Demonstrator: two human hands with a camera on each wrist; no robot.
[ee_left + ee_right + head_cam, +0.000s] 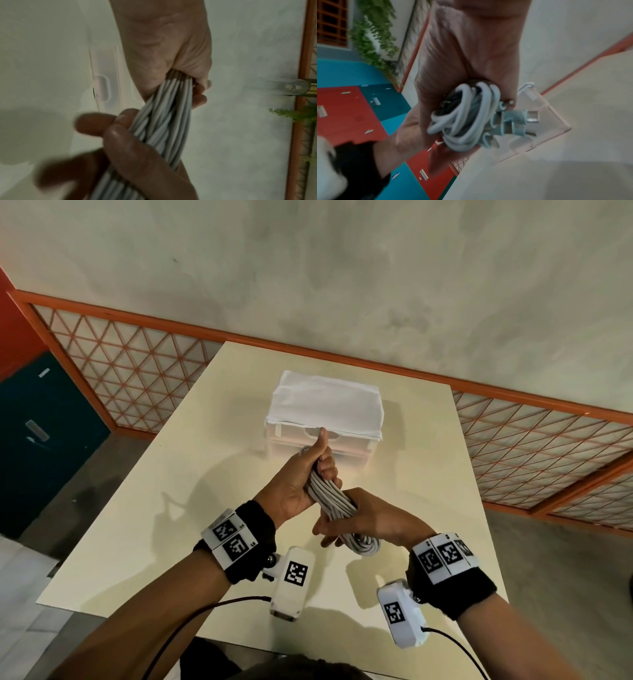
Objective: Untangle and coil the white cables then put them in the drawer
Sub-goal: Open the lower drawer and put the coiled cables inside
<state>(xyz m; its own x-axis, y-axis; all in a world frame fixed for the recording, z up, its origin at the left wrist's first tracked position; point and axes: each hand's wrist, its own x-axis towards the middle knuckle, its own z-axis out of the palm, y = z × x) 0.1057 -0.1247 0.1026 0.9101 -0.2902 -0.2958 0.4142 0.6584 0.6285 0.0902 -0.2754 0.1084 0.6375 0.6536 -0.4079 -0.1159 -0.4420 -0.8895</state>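
Note:
A coiled bundle of white cables hangs in the air over the table between both hands. My left hand grips its far end with the thumb pointing up. The near part is gripped by my right hand, and loops stick out below that fist. In the left wrist view the cable strands run from the left palm down into the right hand's fingers. The right wrist view shows the loop end with plugs beside it. The clear plastic drawer unit stands just beyond the hands, its drawer pushed in.
A white cloth covers the top of the drawer unit. The cream table is bare around the hands. An orange lattice rail runs behind the table, and blue and red lockers stand at the left.

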